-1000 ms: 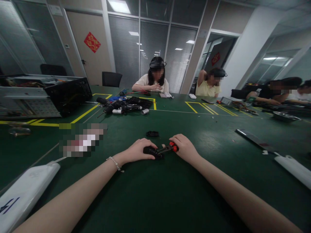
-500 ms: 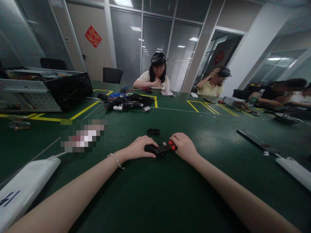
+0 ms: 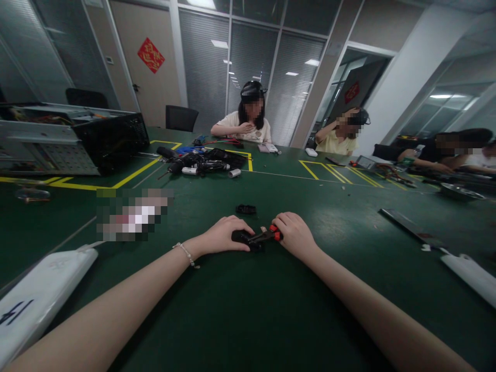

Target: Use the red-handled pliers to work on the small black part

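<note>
1. At frame centre, I have the black part [image 3: 241, 237] low over the tabletop [image 3: 217, 310], the left hand's [image 3: 225, 235] fingers curved around its left end, thumb on the near side; I judge that grip steadies it.
2. Just right of it, the right hand's [image 3: 294, 230] fingers are curled around the red-handled pliers [image 3: 265, 236], which point leftward at the part, probably so the two hands keep apart.
3. A second black piece [image 3: 246, 209] lies loose above them, within easy reach.
4. I can't make out whether the tool's tip grips anything; the right hand hides the handle ends.
5. The white slab [image 3: 46, 284] at lower left is cut off by the frame edge.
</note>
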`<move>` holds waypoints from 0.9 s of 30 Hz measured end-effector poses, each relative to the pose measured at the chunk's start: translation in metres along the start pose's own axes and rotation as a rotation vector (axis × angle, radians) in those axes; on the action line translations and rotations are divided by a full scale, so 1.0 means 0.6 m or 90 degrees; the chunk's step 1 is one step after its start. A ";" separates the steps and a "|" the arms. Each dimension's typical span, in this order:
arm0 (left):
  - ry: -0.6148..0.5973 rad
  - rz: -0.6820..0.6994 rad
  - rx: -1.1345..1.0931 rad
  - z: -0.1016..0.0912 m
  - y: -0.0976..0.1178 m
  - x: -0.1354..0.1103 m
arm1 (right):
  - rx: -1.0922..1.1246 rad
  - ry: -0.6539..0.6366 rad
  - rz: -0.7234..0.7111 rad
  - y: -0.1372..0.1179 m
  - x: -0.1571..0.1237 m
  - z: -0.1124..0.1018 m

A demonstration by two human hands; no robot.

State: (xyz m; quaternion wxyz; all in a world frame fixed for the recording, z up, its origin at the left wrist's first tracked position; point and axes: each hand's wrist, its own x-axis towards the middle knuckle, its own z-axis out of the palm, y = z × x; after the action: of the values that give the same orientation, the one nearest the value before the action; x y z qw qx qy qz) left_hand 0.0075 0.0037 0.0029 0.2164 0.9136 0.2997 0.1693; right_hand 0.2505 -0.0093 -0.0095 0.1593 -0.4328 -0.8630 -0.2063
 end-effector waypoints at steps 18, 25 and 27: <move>0.000 -0.009 -0.004 0.001 -0.001 -0.002 | -0.037 -0.019 -0.011 -0.002 -0.001 0.001; -0.005 -0.009 -0.002 0.000 0.001 -0.002 | -0.043 -0.032 -0.010 -0.002 0.000 -0.001; -0.008 -0.013 -0.003 -0.002 0.004 -0.003 | -0.048 -0.034 -0.011 -0.002 0.000 -0.002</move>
State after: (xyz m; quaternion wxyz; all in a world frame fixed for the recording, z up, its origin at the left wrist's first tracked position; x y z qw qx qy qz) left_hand 0.0070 0.0012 0.0046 0.2221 0.9111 0.3071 0.1621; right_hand 0.2496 -0.0108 -0.0088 0.1178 -0.4365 -0.8622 -0.2287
